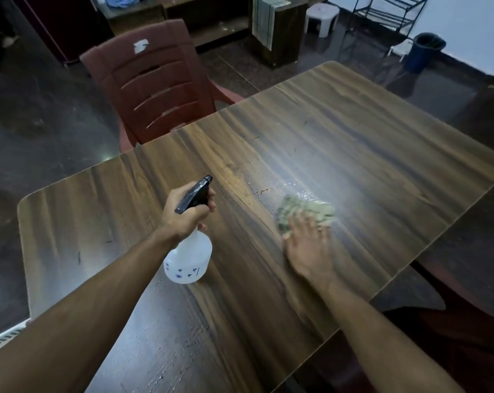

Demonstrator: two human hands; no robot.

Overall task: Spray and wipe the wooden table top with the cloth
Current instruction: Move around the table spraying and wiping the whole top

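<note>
Hands are working over the brown wood-grain table: the left hand is gripping the neck of a translucent white spray bottle with a black trigger head, while the right hand, fingers spread and blurred, is pressing a crumpled pale green cloth onto a wet patch. Beyond is standing a maroon plastic chair.

Room pretty dim, white glare streak on table top, right hand and cloth motion-blurred, edges fisheye-bent.
</note>
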